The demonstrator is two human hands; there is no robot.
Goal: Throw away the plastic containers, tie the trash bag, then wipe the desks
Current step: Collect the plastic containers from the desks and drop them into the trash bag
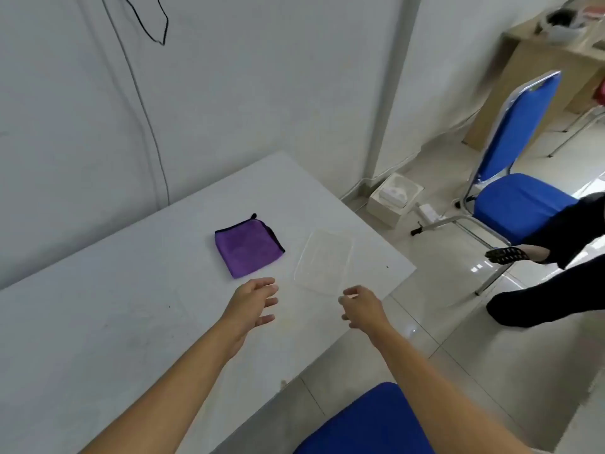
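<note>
A clear plastic container (322, 261) lies flat on the white desk (114, 306) near its right corner. A folded purple cloth (247, 245) with black trim lies just left of it. My left hand (253, 303) hovers over the desk a little short of the cloth and the container, its fingers spread and holding nothing. My right hand (361, 306) is at the container's near edge with its fingers loosely curled; whether it touches the container I cannot tell.
A blue chair (514, 178) stands on the tiled floor to the right, with another person's dark-clothed legs (556, 273) beside it. A second blue seat (363, 424) is below my arms. A white box (394, 198) and a power strip lie by the wall. A wooden desk (537, 77) stands far right.
</note>
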